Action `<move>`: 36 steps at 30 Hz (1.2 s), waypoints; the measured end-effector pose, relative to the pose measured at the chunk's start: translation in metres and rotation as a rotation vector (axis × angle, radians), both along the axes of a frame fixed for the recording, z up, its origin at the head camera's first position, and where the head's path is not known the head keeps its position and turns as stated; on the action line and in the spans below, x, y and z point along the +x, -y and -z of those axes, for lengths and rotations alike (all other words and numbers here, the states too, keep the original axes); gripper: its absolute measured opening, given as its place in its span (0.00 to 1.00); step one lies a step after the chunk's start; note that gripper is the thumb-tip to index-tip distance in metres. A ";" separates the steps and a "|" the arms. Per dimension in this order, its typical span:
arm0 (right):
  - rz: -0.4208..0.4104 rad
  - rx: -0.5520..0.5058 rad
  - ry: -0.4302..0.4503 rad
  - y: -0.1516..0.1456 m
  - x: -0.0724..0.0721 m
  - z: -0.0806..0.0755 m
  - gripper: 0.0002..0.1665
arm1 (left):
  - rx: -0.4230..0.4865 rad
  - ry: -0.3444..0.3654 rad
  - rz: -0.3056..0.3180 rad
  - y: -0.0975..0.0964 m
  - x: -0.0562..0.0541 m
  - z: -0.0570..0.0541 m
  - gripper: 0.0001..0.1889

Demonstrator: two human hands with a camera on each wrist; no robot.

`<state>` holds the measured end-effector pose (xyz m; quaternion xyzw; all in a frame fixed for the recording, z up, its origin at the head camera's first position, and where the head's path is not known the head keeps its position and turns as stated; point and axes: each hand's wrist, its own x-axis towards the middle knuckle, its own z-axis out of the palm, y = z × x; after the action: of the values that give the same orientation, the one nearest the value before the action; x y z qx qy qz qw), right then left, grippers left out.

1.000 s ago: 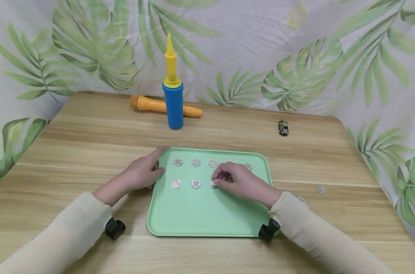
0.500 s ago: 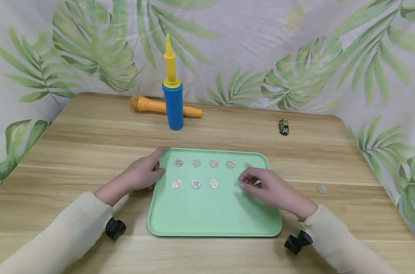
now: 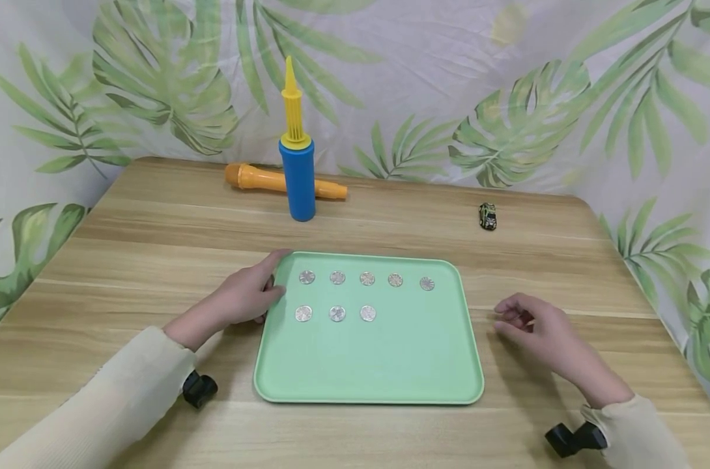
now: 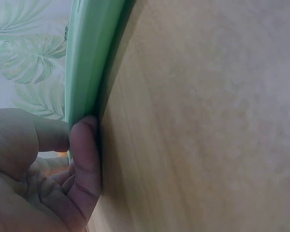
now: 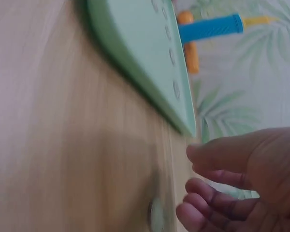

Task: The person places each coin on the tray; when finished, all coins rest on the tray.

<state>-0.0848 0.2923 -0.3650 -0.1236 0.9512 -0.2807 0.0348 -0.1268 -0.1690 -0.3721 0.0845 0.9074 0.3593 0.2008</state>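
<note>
My left hand (image 3: 246,294) grips the left rim of a light green tray (image 3: 367,371); in the left wrist view its thumb and curled fingers (image 4: 85,159) pinch the tray's edge. Silver coins lie flat on the tray: several in the back row, such as a coin (image 3: 427,283) at its right end, and three in the row before it, with a coin (image 3: 368,313) rightmost. My right hand (image 3: 542,332) hovers over the table to the right of the tray, fingers loosely bent and holding nothing. Beneath it, a loose coin (image 5: 156,216) shows in the right wrist view; the hand hides it in the head view.
Behind the tray stands a blue and yellow hand pump (image 3: 299,179), with an orange toy microphone (image 3: 261,178) lying behind it. A small toy car (image 3: 487,216) sits at the back right. The wooden table (image 3: 156,260) ends at a leaf-print cloth (image 3: 413,85).
My right hand has let go of the rightmost coin in the tray's front row and moved right, past the tray's edge, over the table. My left hand keeps its grip on the rim.
</note>
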 end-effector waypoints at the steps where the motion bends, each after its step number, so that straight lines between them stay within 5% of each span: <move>1: 0.010 0.019 0.002 -0.004 0.001 0.001 0.12 | -0.001 -0.001 0.001 0.000 0.000 0.000 0.36; 13: 0.014 0.057 0.031 -0.027 0.015 0.012 0.14 | -0.015 -0.001 0.005 -0.002 -0.001 0.000 0.36; 36: 0.060 0.039 0.083 -0.028 0.015 0.014 0.13 | 0.002 0.001 -0.004 0.001 0.000 0.001 0.36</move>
<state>-0.0694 0.3201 -0.3792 -0.0826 0.9574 -0.2681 0.0682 -0.1270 -0.1696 -0.3729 0.0826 0.9072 0.3607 0.2003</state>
